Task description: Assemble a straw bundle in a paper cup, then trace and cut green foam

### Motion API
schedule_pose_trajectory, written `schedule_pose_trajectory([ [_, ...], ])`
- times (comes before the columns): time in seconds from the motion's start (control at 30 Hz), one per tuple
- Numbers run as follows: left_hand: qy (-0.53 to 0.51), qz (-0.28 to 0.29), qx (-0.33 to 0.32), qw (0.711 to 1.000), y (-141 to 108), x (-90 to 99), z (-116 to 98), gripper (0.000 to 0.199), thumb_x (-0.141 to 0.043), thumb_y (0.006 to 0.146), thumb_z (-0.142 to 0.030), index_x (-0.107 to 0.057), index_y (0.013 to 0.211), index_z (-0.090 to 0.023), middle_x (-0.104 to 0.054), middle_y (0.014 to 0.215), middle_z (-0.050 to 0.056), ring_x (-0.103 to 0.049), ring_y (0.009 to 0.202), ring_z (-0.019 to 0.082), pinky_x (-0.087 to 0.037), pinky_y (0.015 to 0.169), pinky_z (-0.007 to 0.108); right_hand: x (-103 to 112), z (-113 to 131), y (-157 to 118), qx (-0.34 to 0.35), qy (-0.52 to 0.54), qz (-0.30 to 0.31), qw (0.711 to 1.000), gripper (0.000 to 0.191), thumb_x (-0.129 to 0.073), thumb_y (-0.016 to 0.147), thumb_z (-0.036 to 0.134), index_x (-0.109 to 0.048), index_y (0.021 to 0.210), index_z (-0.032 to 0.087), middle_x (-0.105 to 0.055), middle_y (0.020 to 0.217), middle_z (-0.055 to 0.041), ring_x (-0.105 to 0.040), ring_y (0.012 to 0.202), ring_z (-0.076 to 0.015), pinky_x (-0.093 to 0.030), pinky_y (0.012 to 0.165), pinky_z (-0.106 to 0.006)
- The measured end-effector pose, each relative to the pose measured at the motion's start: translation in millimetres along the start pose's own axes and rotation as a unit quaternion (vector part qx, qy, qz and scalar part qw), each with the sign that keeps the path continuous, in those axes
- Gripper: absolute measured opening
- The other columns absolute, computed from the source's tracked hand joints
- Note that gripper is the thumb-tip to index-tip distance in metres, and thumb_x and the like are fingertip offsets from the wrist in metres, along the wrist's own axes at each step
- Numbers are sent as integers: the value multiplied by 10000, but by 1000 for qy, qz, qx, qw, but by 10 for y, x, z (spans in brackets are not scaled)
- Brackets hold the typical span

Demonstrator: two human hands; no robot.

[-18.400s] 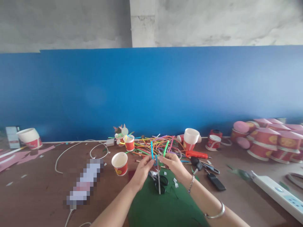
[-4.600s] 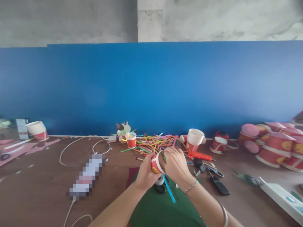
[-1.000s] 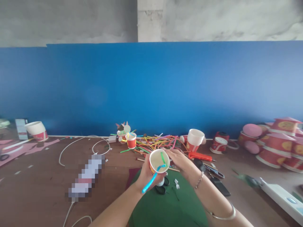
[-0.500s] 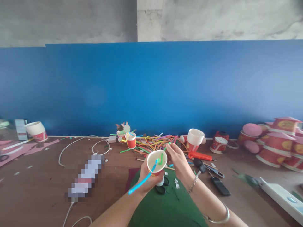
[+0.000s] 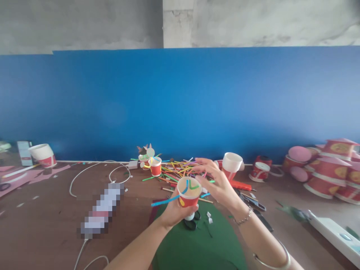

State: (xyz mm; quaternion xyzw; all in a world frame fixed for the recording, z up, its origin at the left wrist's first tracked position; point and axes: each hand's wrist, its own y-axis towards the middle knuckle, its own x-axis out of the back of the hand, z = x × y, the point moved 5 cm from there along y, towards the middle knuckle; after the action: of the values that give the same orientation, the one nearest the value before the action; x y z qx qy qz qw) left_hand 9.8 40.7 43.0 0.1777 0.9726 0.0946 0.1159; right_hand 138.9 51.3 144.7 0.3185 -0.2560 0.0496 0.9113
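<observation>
A red and white paper cup [image 5: 189, 201] is gripped around its side by my left hand [image 5: 176, 213], its open top tilted toward the camera. Through the cup's left side runs a blue straw [image 5: 165, 201], its inner end bent up inside. A green straw piece [image 5: 192, 186] lies bent against the inside on the right. My right hand [image 5: 215, 183] hovers just right of the cup with its fingers spread and nothing in them. Behind both hands a pile of coloured straws [image 5: 180, 169] lies on the brown table [image 5: 56, 217].
Black-handled scissors [image 5: 191, 224] lie on green paper [image 5: 197, 247]. Right are an upturned cup [image 5: 232, 162], an orange tool [image 5: 241, 185], keys and stacked cups [image 5: 327, 176]. Left are a blurred-out phone [image 5: 102, 210], white cable and another cup [image 5: 46, 156]. A blue panel [image 5: 180, 105] stands behind.
My right hand has let go of the green straw and opened, shifting up and right. The cup has tipped more upright, moved slightly right, and its blue straw now points more level to the left.
</observation>
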Motion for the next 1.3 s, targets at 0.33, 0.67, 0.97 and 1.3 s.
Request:
schedule_pose_trajectory([
  [0.33, -87, 2, 10, 996, 29, -20, 82, 533, -782, 601, -401, -588, 1038, -168, -640, 943, 80, -590, 776, 179, -468, 711, 314, -144, -143, -14, -96, 6, 66, 993, 93, -550, 767, 207, -602, 844, 194, -643, 857, -23, -588, 800, -175, -456, 712, -299],
  [0.67, -80, 2, -5, 997, 29, 4, 131, 651, -756, 602, -491, -541, 1128, -172, -647, 963, 100, -580, 838, 203, -444, 727, 305, -180, -303, -32, -152, 106, -17, 983, 125, -594, 753, 280, -599, 807, 167, -623, 694, -11, -556, 604, -131, -426, 554, -239],
  [0.97, -84, 2, -25, 996, 29, -1, 121, 597, -726, 653, -475, -536, 1143, -192, -624, 1028, 91, -558, 923, 211, -429, 795, 311, -186, -277, -41, -157, 122, -39, 979, 169, -567, 759, 268, -579, 889, 161, -608, 695, -6, -530, 597, -123, -409, 537, -231],
  [1.3, -82, 27, 17, 996, 8, -30, 196, 617, -778, 592, -441, -525, 1076, -154, -590, 880, 48, -538, 751, 149, -421, 669, 259, -303, -235, -48, -125, 15, 100, 987, 125, -600, 670, 170, -712, 718, 195, -662, 832, -39, -603, 774, -172, -467, 717, -282],
])
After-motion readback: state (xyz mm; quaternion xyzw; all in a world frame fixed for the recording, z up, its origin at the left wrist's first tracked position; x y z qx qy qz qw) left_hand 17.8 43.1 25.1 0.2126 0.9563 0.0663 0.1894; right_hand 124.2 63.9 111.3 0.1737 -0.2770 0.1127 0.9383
